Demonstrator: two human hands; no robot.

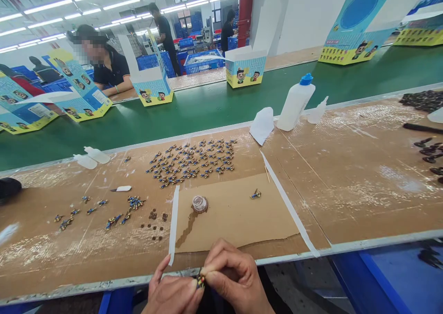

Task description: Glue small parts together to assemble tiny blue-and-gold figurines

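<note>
My left hand and my right hand meet at the table's front edge. Between their pinched fingertips is a small painted figurine, mostly covered by the fingers. My left index finger points up and away from it. Just beyond the hands lies a cardboard sheet held down by white tape. On it stand a small round pot with a dark wet streak below it and a single blue-and-yellow figurine. A thin wooden stick rests near the sheet's right side.
Many small figurines are spread behind the sheet; more lie left, beside small brown round pieces and a white-handled knife. Bottles stand toward the green conveyor belt, which carries printed boxes. A co-worker sits across.
</note>
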